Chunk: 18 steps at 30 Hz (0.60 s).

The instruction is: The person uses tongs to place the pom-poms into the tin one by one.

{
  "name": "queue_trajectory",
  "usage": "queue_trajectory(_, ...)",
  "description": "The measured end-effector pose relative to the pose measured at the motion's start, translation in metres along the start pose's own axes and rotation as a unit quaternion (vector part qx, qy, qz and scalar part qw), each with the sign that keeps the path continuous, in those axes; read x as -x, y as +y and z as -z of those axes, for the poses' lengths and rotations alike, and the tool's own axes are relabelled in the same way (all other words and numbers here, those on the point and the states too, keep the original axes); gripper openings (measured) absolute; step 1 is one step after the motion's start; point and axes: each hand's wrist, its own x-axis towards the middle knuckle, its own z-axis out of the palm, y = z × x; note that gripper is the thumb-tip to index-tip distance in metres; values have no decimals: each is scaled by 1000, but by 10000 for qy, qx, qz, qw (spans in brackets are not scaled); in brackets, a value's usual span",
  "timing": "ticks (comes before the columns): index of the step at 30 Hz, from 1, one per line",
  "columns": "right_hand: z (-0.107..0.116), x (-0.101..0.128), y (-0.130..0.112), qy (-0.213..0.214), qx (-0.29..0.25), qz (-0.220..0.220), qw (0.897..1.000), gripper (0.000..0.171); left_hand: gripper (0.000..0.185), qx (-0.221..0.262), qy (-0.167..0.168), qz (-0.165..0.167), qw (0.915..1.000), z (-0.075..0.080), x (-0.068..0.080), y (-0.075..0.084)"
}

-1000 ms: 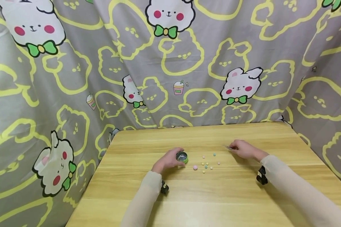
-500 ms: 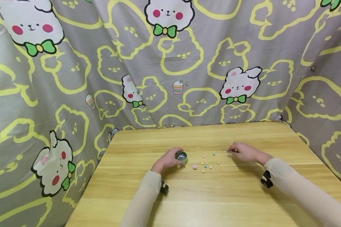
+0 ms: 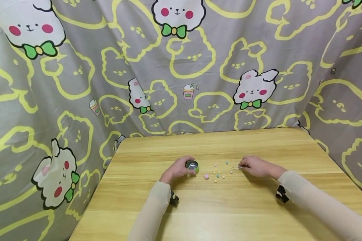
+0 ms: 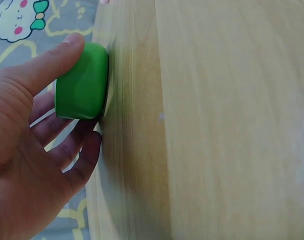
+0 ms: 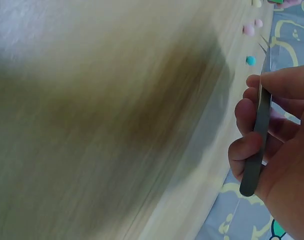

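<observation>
A small green tin with a shiny inside stands open on the wooden table. My left hand grips its green side between thumb and fingers. To the right of it lie several small pastel beads. My right hand pinches metal tweezers whose tips point left, close to the rightmost beads. In the right wrist view the tweezers run along my fingers toward a teal bead and pink ones.
A grey curtain printed with rabbits hangs behind and around the table. The table's left edge drops onto the same cloth. Bare wood lies between me and the beads.
My right hand has come down and left with the tweezers, from the far side of the beads to right beside them. The left hand stays on the tin.
</observation>
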Motion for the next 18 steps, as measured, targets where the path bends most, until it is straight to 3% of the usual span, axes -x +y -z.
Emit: queue_trajectory(18, -1, -1, -12, -306, 57, -194, 9993, 16, 58, 241, 6, 117, 9996, 0, 1, 0)
